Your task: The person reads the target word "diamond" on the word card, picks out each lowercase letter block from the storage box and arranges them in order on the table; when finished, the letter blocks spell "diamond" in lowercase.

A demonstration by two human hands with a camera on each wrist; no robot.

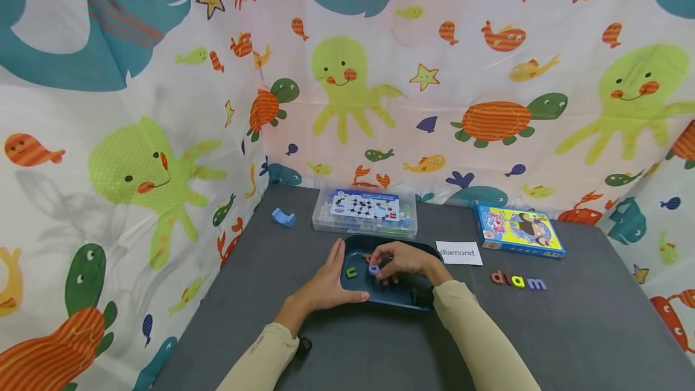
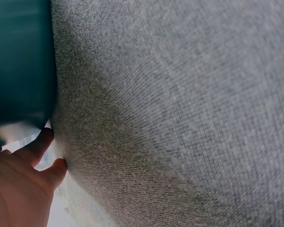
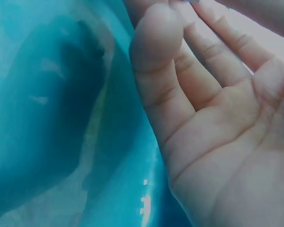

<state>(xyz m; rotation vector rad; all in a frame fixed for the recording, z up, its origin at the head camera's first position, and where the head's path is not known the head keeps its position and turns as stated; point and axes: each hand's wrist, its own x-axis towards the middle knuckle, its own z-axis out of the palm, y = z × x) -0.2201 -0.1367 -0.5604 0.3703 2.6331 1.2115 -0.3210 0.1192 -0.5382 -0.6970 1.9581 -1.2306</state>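
A dark blue tray (image 1: 388, 301) sits on the table in the head view. My left hand (image 1: 327, 282) rests along its left side, fingers straight and thumb spread along the near rim. In the left wrist view, fingers of the left hand (image 2: 21, 182) touch the table beside the tray (image 2: 21, 61). Inside the tray, my right hand (image 1: 404, 260) pinches a purple ring-shaped letter (image 1: 374, 270) between thumb and fingers. A green letter (image 1: 351, 272) lies left of it, and a reddish letter (image 1: 366, 257) is partly hidden behind the right fingers.
Right of the tray lies a white card (image 1: 458, 253) reading "diamond". Below it, a row of letters includes a yellow "a" (image 1: 518, 282) and a purple "m" (image 1: 536, 284). Behind stand a clear plastic case (image 1: 320, 222), a boxed game (image 1: 520, 231) and a blue piece (image 1: 283, 218).
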